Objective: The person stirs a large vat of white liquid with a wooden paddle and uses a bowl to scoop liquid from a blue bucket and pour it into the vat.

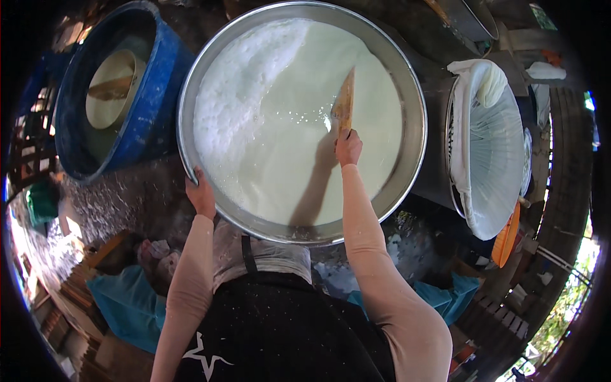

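Observation:
A big round metal vat [418, 127] stands in front of me, filled with pale milky liquid [299, 149]. White foam [238, 83] covers its upper left part. My right hand [348, 148] reaches over the liquid, closed around the lower end of a wooden paddle [344, 102]. The paddle's pointed tip leans away from me at the liquid's surface; whether part of it is under cannot be told. At the vat's near left edge my left hand [202, 195] grips the rim, its fingers partly hidden.
Left of the vat is a blue tub [172, 63] of liquid with a pale basin [122, 102] floating in it. To the right stands a container draped with white cloth [490, 172], an orange paddle-shaped object [506, 239] beside it. Teal sheeting [130, 302] lies low on the left.

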Demonstrator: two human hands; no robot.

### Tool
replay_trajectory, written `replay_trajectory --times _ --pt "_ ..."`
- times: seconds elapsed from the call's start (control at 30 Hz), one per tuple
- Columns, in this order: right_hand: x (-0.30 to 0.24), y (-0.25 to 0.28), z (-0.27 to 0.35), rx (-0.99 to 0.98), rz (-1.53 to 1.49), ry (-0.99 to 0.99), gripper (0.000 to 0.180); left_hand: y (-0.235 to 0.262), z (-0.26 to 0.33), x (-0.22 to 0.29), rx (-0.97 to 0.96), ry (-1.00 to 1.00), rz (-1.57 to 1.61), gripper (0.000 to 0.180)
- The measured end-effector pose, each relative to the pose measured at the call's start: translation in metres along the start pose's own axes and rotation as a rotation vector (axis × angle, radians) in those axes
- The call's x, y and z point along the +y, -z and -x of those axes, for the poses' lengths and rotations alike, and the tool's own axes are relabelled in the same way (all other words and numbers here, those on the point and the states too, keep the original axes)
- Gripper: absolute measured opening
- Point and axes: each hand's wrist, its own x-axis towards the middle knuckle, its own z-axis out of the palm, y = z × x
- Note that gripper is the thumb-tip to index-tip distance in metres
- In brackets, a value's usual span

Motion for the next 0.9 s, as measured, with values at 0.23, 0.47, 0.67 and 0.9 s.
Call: replay_trajectory --times 0.23,0.47,0.67,0.9 --pt "-0.039 0.007 0.109 -0.128 0.141 0.172 0.035 0.002 0.004 0.007 0.000 0.013 0.090 0.044" --pt "-0.030 0.049 0.213 -0.288 0.229 0.242 0.023 -0.003 0.009 0.019 -0.016 0.040 0.035 0.050" --pt "-0.042 0.127 0.258 -0.536 0.306 0.331 0.019 0.002 0.006 0.012 0.008 0.022 -0.016 0.058" --pt "-0.044 0.243 0.185 -0.980 -0.102 -0.250 0.034 0.006 0.004 0.005 -0.044 0.034 -0.011 0.059"
